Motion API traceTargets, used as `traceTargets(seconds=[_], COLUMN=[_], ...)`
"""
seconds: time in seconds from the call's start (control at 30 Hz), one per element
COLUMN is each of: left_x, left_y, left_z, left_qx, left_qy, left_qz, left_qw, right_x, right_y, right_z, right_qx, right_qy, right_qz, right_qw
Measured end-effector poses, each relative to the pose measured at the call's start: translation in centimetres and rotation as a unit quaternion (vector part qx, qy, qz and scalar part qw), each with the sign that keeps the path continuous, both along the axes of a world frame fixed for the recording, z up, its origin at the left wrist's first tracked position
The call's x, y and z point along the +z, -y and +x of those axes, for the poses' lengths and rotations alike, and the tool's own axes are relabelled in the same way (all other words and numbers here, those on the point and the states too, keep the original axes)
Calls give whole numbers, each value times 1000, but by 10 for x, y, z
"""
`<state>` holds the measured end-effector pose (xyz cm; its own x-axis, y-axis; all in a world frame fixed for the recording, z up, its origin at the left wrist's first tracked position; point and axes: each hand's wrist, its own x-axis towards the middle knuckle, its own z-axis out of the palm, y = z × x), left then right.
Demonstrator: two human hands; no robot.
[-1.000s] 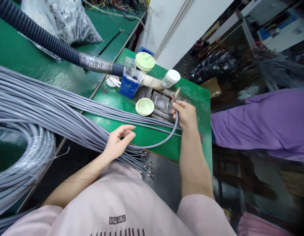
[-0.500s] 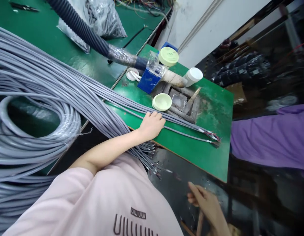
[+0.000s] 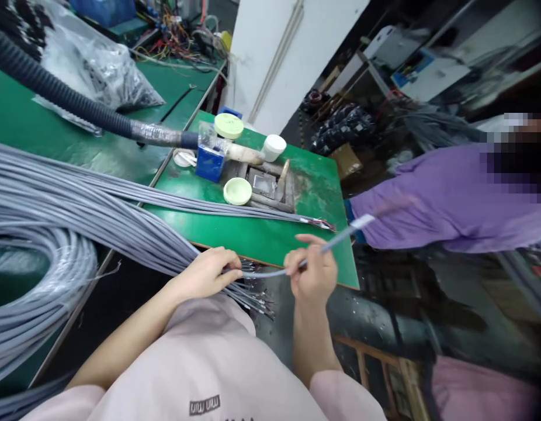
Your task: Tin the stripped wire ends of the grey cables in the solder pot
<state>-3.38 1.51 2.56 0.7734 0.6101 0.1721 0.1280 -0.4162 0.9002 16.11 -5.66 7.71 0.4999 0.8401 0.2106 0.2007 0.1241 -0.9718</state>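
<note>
My right hand (image 3: pixel 312 270) is closed in a pinch on one grey cable (image 3: pixel 340 237), whose free end points up and to the right, blurred by motion. My left hand (image 3: pixel 209 272) has its fingers curled over the bundle of grey cables (image 3: pixel 99 213) where the cable ends hang over the green table's (image 3: pixel 270 234) front edge, and it grips the same cable near there. A few grey cables with stripped coloured wire tips (image 3: pixel 316 222) lie across the table. Behind them sits a metal fixture (image 3: pixel 266 184).
A pale green lid (image 3: pixel 238 190), a blue box (image 3: pixel 208 162), a white jar (image 3: pixel 274 147) and a black corrugated hose (image 3: pixel 55 96) stand around the fixture. A large cable coil (image 3: pixel 38 280) lies at left. A person in purple (image 3: pixel 437 196) is at right.
My right hand came up from below the table edge and now pinches one cable. My left hand slid back from the table top to the bundle's hanging ends. The camera view shifted.
</note>
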Motion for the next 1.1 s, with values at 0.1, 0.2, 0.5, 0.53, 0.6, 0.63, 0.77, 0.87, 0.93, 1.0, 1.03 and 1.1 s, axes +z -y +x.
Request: traceTargets(seconds=[0.1, 0.2, 0.5, 0.53, 0.6, 0.63, 0.77, 0.87, 0.93, 1.0, 1.03, 1.1], left_x=[2, 7, 3, 3, 3, 4, 5, 7, 9, 9, 10, 9], left_y=[-4, -8, -7, -6, -6, -6, -9, -8, -6, -6, -6, -7], left_z=[3, 9, 21, 23, 27, 28, 27, 25, 25, 26, 27, 29], left_qx=[33, 79, 164, 154, 148, 151, 226, 308, 324, 327, 330, 336], left_qy=[93, 180, 214, 211, 221, 233, 279, 289, 280, 271, 269, 268], left_qz=[-128, -261, -393, -399, -405, -401, -350, -276, -238, -226, -226, -228], left_qw=[987, 945, 879, 879, 875, 873, 865, 863, 872, 877, 876, 874], right_x=[-6, -16, -23, -23, -24, -24, -30, -32, -32, -30, -29, -28], right_y=[4, 8, 4, 3, 0, -1, -3, -4, -5, -6, -6, -7], right_z=[-16, -32, -43, -43, -43, -43, -40, -39, -39, -40, -40, -41], right_qx=[141, 251, 275, 258, 241, 240, 241, 239, 240, 240, 239, 237], right_qy=[104, 158, 175, 174, 161, 149, 96, 74, 68, 64, 62, 56], right_qz=[-174, -241, -223, -209, -191, -188, -204, -209, -208, -208, -209, -214], right_qw=[969, 924, 919, 927, 938, 941, 944, 945, 946, 946, 946, 946])
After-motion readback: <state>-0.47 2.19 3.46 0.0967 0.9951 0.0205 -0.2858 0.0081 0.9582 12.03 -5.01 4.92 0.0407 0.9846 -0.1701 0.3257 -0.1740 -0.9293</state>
